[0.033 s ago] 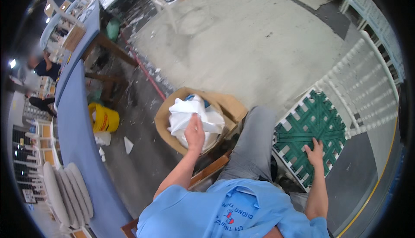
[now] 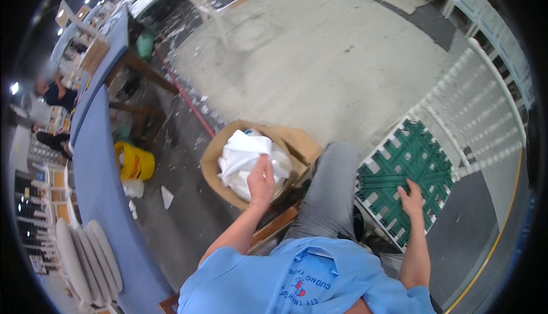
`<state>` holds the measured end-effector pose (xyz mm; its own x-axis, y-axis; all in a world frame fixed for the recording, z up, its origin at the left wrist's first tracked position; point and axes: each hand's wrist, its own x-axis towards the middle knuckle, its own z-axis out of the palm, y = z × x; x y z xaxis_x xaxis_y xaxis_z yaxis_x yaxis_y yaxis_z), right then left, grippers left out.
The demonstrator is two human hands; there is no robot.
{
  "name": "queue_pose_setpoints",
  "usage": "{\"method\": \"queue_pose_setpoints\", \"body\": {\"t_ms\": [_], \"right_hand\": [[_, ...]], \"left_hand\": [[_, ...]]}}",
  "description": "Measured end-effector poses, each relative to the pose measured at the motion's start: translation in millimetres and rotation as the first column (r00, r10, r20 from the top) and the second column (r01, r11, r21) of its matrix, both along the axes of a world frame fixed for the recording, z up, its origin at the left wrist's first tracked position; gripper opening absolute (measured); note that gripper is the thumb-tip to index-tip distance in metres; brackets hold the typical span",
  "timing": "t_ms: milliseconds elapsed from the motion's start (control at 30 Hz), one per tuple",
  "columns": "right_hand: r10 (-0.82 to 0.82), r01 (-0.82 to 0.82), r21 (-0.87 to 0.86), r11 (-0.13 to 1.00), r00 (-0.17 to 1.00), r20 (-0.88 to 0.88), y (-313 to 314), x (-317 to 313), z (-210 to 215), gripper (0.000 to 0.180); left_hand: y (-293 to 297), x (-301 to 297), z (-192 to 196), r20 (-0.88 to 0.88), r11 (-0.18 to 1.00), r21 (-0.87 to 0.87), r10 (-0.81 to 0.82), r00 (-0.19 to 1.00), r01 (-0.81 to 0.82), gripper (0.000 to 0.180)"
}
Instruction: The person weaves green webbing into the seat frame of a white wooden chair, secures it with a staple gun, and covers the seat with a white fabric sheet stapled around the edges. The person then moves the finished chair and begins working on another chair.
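Observation:
My left hand (image 2: pixel 261 180) is closed in a pinch on a thin white sheet (image 2: pixel 250 146), paper or plastic, I cannot tell which. The sheet lies folded over a cardboard box (image 2: pixel 212 168) holding a bag and more white material. On the right, my right hand (image 2: pixel 411 199) rests on the seat of a white chair, its thumb and fingers apart and holding nothing. That seat is woven from green webbing (image 2: pixel 391 180), with square gaps between the straps. The chair's back (image 2: pixel 476 100), made of white turned rods, leans away at the far right.
A long blue-covered table (image 2: pixel 94 160) runs along the left, with stacked pale round cushions (image 2: pixel 85 257) beside it. Below its edge stands a yellow bucket (image 2: pixel 137 161). White scraps (image 2: pixel 166 197) litter the dark floor. More white chairs (image 2: pixel 485 14) line the far right; people stand far left.
The white sheet has shifted and now folds over at its top. My left hand sits slightly lower and further right. The right hand's fingers have drawn in a little on the webbing.

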<state>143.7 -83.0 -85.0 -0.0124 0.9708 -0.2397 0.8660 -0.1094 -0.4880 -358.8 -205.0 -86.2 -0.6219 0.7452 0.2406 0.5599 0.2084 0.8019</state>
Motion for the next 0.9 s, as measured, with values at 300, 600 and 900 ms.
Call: {"method": "queue_pose_setpoints", "body": {"t_ms": [300,600,900], "right_hand": [[-0.132,-0.157,-0.222,0.962,0.446,-0.885,2,-174,85,0.034],[-0.141,0.138,-0.077,0.987,0.558,-0.818,-58,-82,65,0.018],[-0.325,0.379,-0.077,0.922,0.652,-0.685,-103,-40,45,0.021]], "left_hand": [[-5,161,98,-0.237,0.606,-0.038,-0.778,0.581,0.795,0.031],[38,153,88,0.189,0.519,-0.209,-0.81,0.555,0.829,0.029],[212,113,2,0.269,0.825,-0.467,-0.211,0.94,0.319,0.051]]}}
